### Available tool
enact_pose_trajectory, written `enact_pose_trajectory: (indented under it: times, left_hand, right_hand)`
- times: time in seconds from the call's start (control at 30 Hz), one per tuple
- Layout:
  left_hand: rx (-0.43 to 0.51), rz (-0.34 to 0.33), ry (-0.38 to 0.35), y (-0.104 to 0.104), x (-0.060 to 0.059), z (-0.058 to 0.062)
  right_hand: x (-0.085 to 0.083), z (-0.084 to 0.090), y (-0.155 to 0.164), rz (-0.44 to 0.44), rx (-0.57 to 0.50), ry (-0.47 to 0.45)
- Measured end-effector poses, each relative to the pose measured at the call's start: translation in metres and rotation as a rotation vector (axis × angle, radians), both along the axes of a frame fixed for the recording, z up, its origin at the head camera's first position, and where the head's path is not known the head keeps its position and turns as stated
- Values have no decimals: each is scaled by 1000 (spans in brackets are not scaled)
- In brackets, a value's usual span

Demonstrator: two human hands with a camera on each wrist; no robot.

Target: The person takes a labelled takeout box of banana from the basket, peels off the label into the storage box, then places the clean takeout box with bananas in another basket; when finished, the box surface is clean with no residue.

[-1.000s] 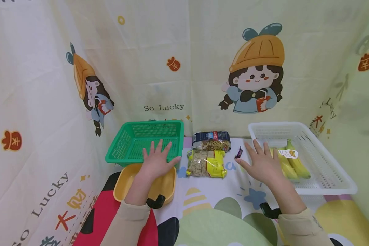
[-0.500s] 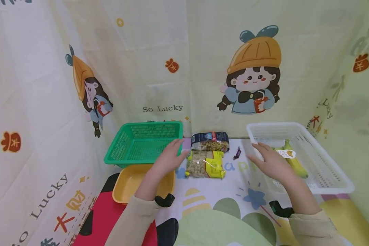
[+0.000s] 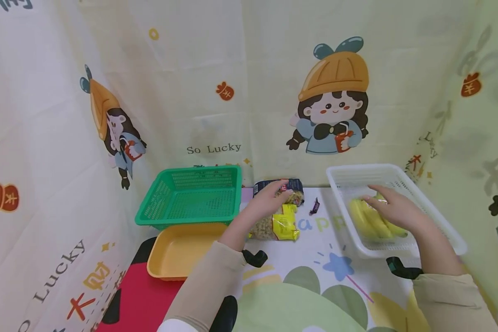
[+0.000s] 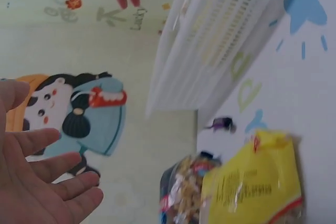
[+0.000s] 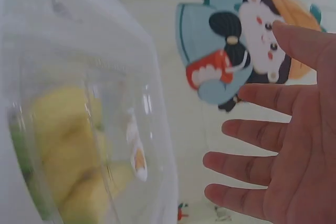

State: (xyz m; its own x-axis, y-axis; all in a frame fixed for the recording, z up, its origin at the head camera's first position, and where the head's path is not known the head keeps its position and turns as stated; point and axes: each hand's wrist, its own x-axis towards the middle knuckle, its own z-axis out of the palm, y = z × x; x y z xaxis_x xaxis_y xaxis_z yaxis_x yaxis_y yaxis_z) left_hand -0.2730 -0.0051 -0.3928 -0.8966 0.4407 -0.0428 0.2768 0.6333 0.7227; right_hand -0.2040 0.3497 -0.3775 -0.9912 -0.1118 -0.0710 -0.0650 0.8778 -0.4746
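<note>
In the head view my left hand (image 3: 267, 201) reaches over the bags in the middle with its fingers extended. It partly covers a dark-topped pasta bag (image 3: 298, 197) and a yellow bag of grain-like food (image 3: 286, 226). The left wrist view shows the palm with spread, empty fingers (image 4: 68, 187). My right hand (image 3: 400, 212) hovers over a bunch of yellow bananas (image 3: 362, 219) in a white basket (image 3: 437, 221), fingers straight and holding nothing. In the right wrist view the bananas (image 5: 68, 156) lie under clear film bearing a small label, beside the outstretched hand.
A green basket (image 3: 234, 207) stands at the back left, with an orange-yellow tub (image 3: 153, 265) in front of it. A small purple-wrapped candy (image 3: 314, 206) lies between the bags and the white basket. A printed curtain (image 3: 269, 115) hangs behind the table.
My left hand has moved right, from over the green basket and tub to the bags. My right hand has shifted right over the bananas. The view has turned slightly right.
</note>
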Motion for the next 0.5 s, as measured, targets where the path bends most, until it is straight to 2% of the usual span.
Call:
enact_pose_trajectory:
  times: [0.23, 0.5]
  left_hand:
    - [105, -107, -98, 47, -8, -5]
    - [246, -98, -211, 97, -13, -16]
  right_hand:
    - [-10, 6, 43, -55, 9, -120]
    - [-22, -3, 78, -61, -41, -210]
